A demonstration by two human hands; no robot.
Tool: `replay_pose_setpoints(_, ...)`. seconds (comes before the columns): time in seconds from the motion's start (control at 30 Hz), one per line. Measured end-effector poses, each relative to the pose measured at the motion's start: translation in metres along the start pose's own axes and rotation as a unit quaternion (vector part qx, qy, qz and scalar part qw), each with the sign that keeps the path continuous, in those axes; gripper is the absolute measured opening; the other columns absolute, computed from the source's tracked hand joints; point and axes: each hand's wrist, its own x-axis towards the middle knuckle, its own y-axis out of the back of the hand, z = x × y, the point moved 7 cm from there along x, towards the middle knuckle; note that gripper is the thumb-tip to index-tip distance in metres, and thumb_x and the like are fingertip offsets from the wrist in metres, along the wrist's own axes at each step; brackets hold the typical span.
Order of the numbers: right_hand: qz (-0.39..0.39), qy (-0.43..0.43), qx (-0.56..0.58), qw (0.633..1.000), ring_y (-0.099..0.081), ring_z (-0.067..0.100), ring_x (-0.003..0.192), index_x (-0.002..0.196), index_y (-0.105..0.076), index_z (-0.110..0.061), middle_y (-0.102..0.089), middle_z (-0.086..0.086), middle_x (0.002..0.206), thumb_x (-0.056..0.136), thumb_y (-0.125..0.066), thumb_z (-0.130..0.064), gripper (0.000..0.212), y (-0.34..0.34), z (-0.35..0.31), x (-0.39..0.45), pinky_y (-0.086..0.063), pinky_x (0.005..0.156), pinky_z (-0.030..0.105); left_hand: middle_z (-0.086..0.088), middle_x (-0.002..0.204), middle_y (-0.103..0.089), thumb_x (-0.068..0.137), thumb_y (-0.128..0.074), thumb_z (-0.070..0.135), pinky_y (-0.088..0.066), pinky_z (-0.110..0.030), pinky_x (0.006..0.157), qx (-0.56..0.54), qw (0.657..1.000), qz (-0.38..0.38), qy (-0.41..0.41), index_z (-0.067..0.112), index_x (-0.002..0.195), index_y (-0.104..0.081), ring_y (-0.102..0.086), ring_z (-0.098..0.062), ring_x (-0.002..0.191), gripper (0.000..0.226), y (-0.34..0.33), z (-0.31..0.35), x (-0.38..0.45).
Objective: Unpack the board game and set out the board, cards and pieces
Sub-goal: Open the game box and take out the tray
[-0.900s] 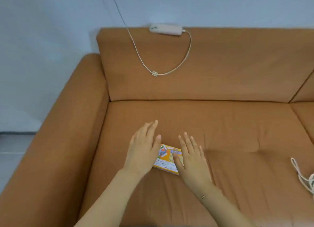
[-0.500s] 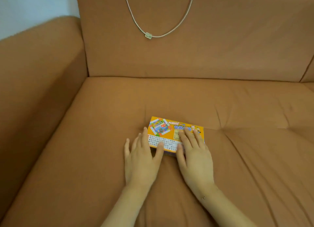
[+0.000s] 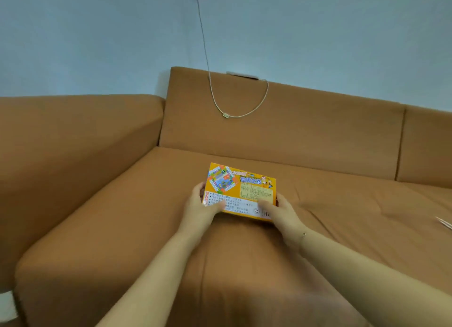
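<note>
Box (image 3: 241, 189) (closed) | left hand (image 3: 201, 210), right hand (image 3: 281, 213) grip near corners

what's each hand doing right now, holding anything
Left hand: holding the left end of the game box, thumb on top.
Right hand: holding the box's right end.

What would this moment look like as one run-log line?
stage: unpacking not begun | game box: closed, printed face up, over sofa seat | left hand: grips left end | right hand: grips right end
</note>
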Motion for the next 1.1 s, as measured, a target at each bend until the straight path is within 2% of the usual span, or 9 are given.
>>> replay_pose_setpoints(0.1, -0.012, 0.001, 0.012, 1.0, -0.062, 0.025, 0.109, 0.121, -0.055, -0.012, -0.063, 0.009, 0.121, 0.093, -0.056, -0.013, 0.027, 0.008, -0.002, -0.017, -0.045, 0.102, 0.039, -0.006, 0.122, -0.061, 0.071, -0.077, 0.009, -0.045, -0.032, 0.098, 0.014, 0.999, -0.012, -0.031, 0.019, 0.131, -0.05, -0.06, -0.018, 0.109, 0.067, 0.001, 0.006, -0.012)
replay_pose_setpoints(0.2, -0.002, 0.005, 0.012, 1.0, -0.061, 0.025, 0.109, 0.13, -0.047, -0.011, -0.06, 0.009, 0.121, 0.093, -0.056, -0.01, 0.038, 0.013, -0.002, -0.039, -0.047, 0.099, 0.04, -0.006, 0.121, -0.059, 0.06, -0.076, 0.023, -0.044, -0.04, 0.103, 0.064, 0.997, -0.007, -0.052, 0.029, 0.123, -0.058, -0.059, -0.017, 0.108, 0.066, 0.005, -0.002, -0.017)
replay_pose_setpoints(0.27, 0.004, 0.002, 0.034, 0.999, -0.062, 0.026, 0.104, 0.13, -0.047, -0.009, -0.06, 0.01, 0.118, 0.093, -0.057, -0.007, 0.039, 0.012, -0.002, -0.051, -0.048, 0.097, 0.04, -0.006, 0.121, -0.053, 0.071, -0.076, 0.013, -0.041, -0.033, 0.104, 0.084, 0.995, 0.003, -0.056, 0.023, 0.124, -0.06, -0.056, -0.015, 0.107, 0.057, 0.008, 0.003, -0.031)
replay_pose_setpoints(0.4, 0.016, 0.01, 0.076, 0.997, -0.061, 0.022, 0.093, 0.123, -0.05, -0.007, -0.061, 0.008, 0.107, 0.092, -0.058, -0.005, 0.032, 0.013, -0.002, -0.055, -0.048, 0.087, 0.033, -0.004, 0.118, -0.045, 0.078, -0.071, 0.006, -0.042, -0.025, 0.096, 0.096, 0.993, 0.024, -0.071, 0.019, 0.122, -0.061, -0.056, -0.011, 0.1, 0.047, 0.013, 0.014, -0.045)
replay_pose_setpoints(0.53, 0.021, 0.024, 0.124, 0.992, -0.062, 0.012, 0.079, 0.107, -0.057, -0.011, -0.065, 0.0, 0.092, 0.092, -0.057, -0.007, 0.015, 0.012, 0.0, -0.038, -0.048, 0.071, 0.021, -0.006, 0.117, -0.061, 0.076, -0.074, 0.013, -0.051, -0.029, 0.091, 0.083, 0.995, 0.021, -0.055, 0.019, 0.117, -0.065, -0.063, -0.011, 0.099, 0.042, 0.015, 0.003, -0.03)
replay_pose_setpoints(0.63, 0.026, 0.02, 0.149, 0.988, -0.065, 0.019, 0.086, 0.111, -0.061, -0.008, -0.068, 0.006, 0.1, 0.094, -0.055, -0.011, 0.018, 0.01, 0.007, -0.014, -0.052, 0.084, 0.032, -0.003, 0.11, -0.069, 0.087, -0.065, 0.007, -0.049, -0.013, 0.078, 0.061, 0.998, -0.018, -0.025, 0.012, 0.118, -0.062, -0.064, -0.01, 0.095, 0.032, 0.01, -0.002, -0.013)
replay_pose_setpoints(0.73, 0.032, 0.025, 0.165, 0.986, -0.066, 0.024, 0.094, 0.114, -0.061, -0.01, -0.069, 0.009, 0.106, 0.097, -0.05, -0.014, 0.021, 0.006, 0.011, 0.013, -0.05, 0.095, 0.041, -0.002, 0.113, -0.068, 0.092, -0.058, 0.006, -0.047, -0.017, 0.089, 0.045, 0.997, -0.067, -0.012, 0.013, 0.117, -0.062, -0.063, -0.012, 0.103, 0.026, 0.002, -0.005, 0.01)
replay_pose_setpoints(0.9, 0.032, 0.06, 0.164, 0.984, -0.066, 0.017, 0.093, 0.108, -0.062, -0.019, -0.07, 0.002, 0.104, 0.1, -0.044, -0.019, 0.019, -0.002, 0.01, 0.056, -0.051, 0.091, 0.035, -0.01, 0.113, -0.067, 0.093, -0.058, 0.015, -0.046, -0.037, 0.101, -0.026, 0.998, -0.034, 0.045, 0.007, 0.116, -0.056, -0.063, -0.022, 0.103, 0.024, 0.001, -0.022, 0.06)
replay_pose_setpoints(1.1, 0.031, 0.125, 0.171, 0.977, -0.066, -0.009, 0.079, 0.116, -0.06, -0.026, -0.07, -0.009, 0.101, 0.102, -0.039, -0.018, 0.026, -0.007, 0.001, 0.107, -0.046, 0.064, 0.003, -0.01, 0.105, -0.07, 0.099, -0.048, 0.024, -0.051, -0.03, 0.089, -0.077, 0.993, -0.047, 0.079, 0.002, 0.107, -0.063, -0.066, -0.017, 0.093, 0.028, -0.017, -0.033, 0.123)
